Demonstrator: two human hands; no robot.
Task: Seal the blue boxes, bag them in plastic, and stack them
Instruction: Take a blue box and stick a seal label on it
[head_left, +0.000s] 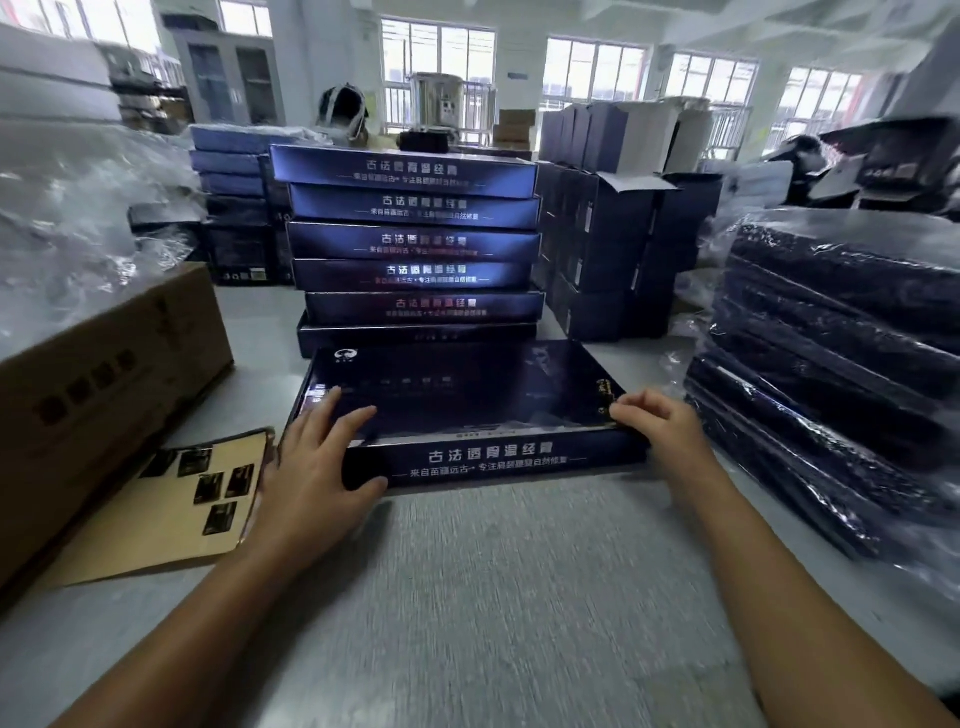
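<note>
Blue box (467, 395) is laid flat on the worktop (493, 597), unbagged, just in front of a bare stack (415, 239); plenty's already bagged at right (831, 364). Left hand (322, 457) is pressed on the lid, fingers (358, 415) spread. The near corner is pinched by the right hand (660, 421).

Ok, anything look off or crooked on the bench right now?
The unbagged stack behind the front box is staggered: its boxes sit offset and slightly twisted, not squared up. Nothing looks spilled or damaged.
</note>
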